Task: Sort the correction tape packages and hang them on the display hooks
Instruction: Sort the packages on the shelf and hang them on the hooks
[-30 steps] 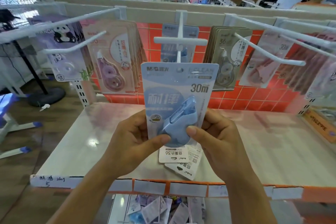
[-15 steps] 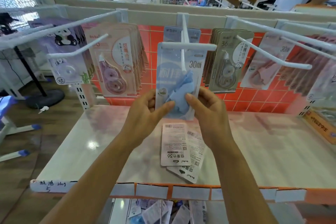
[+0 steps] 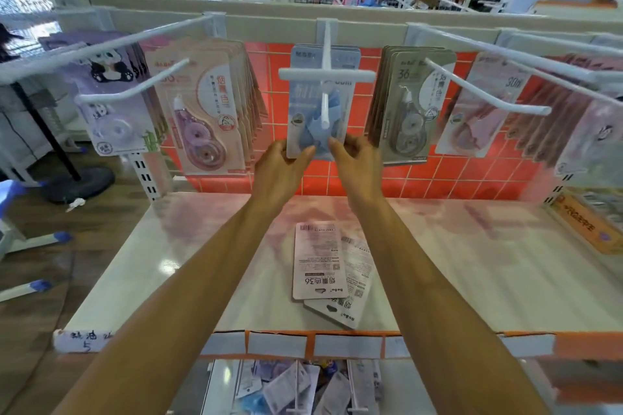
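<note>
We hold the pale blue carded correction tape package (image 3: 317, 118) up at the middle white metal hook (image 3: 325, 77), behind its crossbar and just in front of matching blue ones. Our left hand (image 3: 281, 165) and right hand (image 3: 357, 161) each pinch a lower corner between thumb and fingers. Nearer us, two pale pink card packages (image 3: 318, 259) lie face down, overlapping, on the white shelf (image 3: 472, 273).

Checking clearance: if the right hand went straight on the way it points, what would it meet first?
Probably the right hand, pinching a blue package, meets the hung blue packages behind it, then the orange panel; depth unclear.
</note>
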Tool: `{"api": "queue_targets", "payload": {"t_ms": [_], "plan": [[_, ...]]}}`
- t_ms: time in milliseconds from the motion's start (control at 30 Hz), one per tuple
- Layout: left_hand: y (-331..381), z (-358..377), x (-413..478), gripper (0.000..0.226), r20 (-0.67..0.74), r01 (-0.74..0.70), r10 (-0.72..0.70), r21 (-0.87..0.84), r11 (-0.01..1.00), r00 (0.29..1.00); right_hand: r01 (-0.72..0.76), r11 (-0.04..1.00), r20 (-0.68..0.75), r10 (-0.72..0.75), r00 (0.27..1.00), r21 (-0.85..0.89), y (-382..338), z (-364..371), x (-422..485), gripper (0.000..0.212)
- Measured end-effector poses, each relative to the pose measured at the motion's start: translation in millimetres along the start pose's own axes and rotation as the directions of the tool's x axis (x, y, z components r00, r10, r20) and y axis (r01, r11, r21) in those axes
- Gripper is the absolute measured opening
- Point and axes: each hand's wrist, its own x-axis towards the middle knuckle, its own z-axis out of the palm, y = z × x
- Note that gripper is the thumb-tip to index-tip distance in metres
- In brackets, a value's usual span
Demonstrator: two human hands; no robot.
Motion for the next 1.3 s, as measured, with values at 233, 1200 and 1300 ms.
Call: {"api": "queue_targets", "payload": {"t_ms": [233, 1200, 1300], "plan": [[-64.2, -1.6, -73.8, 0.054, 0.404, -0.223, 0.034, 0.432, 0.874, 0.914, -0.101, 0.943, 0.273, 0.193, 0.942, -0.319, 71.7, -38.6, -73.8, 0.029], [-17.0, -24.9, -117.7, 0.024, 0.278, 0.091, 0.010, -0.350, 0.932, 0.961, -0.192, 0.878, 0.100, 0.165, 0.981, 0.438, 9.5, -59.9, -104.6, 0.016], [-8.8, -26.1, -118.9, 0.022, 0.260, 0.105, 0.012, -0.431, 0.896, 0.965, -0.212, 0.893, 0.150, 0.165, 0.975, 0.396, 9.1, -63.6, -111.2, 0.020]]}}
